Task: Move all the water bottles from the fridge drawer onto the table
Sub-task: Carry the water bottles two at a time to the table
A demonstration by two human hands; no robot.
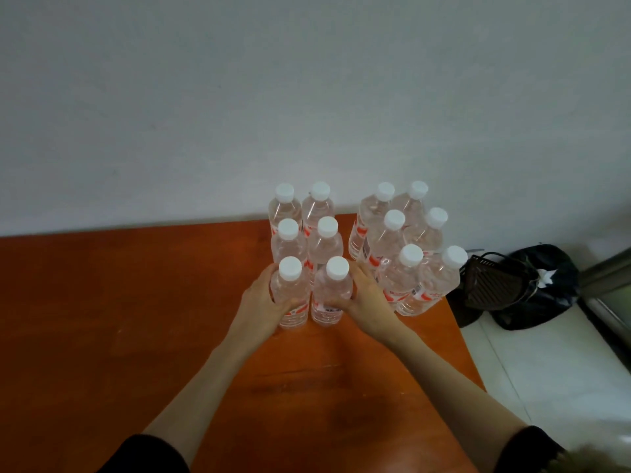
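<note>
Each hand, left point(264, 295) and right point(363, 295), wrapped one clear white-capped plastic bottle point(290, 295) (second bottle point(331, 295)), upright on the orange-brown wooden table point(136, 319).

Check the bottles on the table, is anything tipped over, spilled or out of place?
Nothing stands out. All twelve water bottles stand upright and capped on the table, with no visible spill. The left hand and right hand each grip a front bottle.
</note>
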